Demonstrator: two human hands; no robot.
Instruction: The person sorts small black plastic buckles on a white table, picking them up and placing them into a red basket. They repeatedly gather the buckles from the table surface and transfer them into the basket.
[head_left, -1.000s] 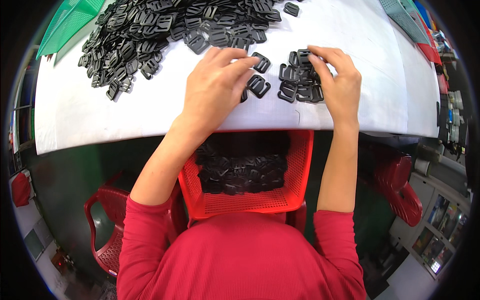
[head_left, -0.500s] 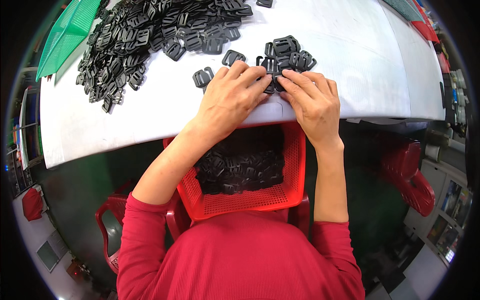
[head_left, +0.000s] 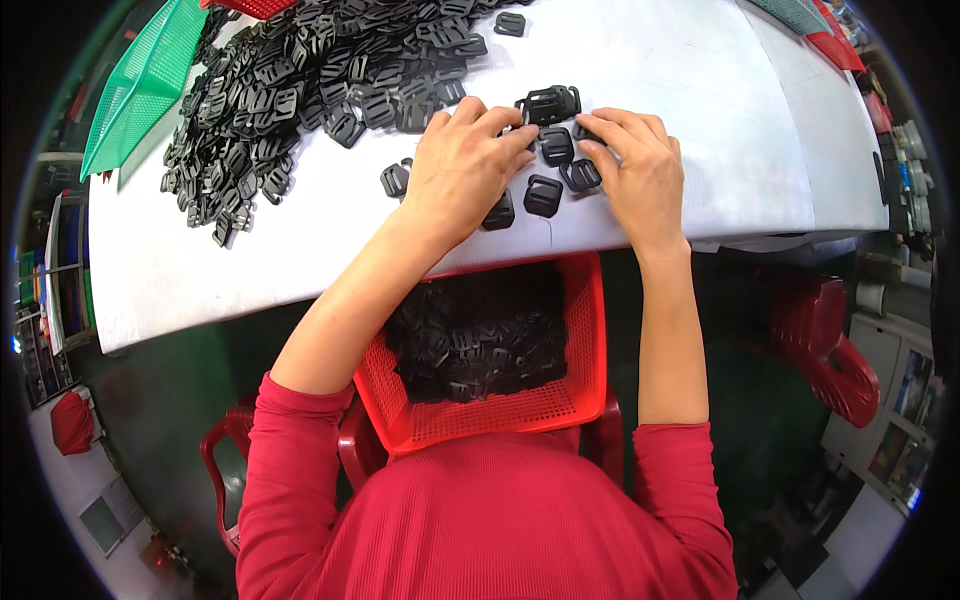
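Observation:
Small black plastic strap buckles lie on the white tabletop. My left hand (head_left: 465,170) is closed, its fingertips around the edge of a mostly hidden buckle. Opposite it, my right hand (head_left: 637,170) pinches another buckle (head_left: 582,132) between thumb and fingers. Between and just below the hands are several loose buckles: one (head_left: 556,146) in the middle, one (head_left: 580,175) by the right thumb, and one (head_left: 543,196) nearer the table edge. Another buckle (head_left: 499,212) shows partly from under my left hand. A small stack of buckles (head_left: 551,104) sits just beyond the fingertips.
A large heap of black buckles (head_left: 300,90) covers the table's far left, beside a green mesh basket (head_left: 145,85). Below the table edge, a red basket (head_left: 480,415) in front of my body holds many buckles. A red plastic chair (head_left: 825,340) stands at the right.
My hands have moved slightly apart, and the buckles that were bunched under them now lie spread between them. The stack beyond has shifted a little left. The view has tilted slightly.

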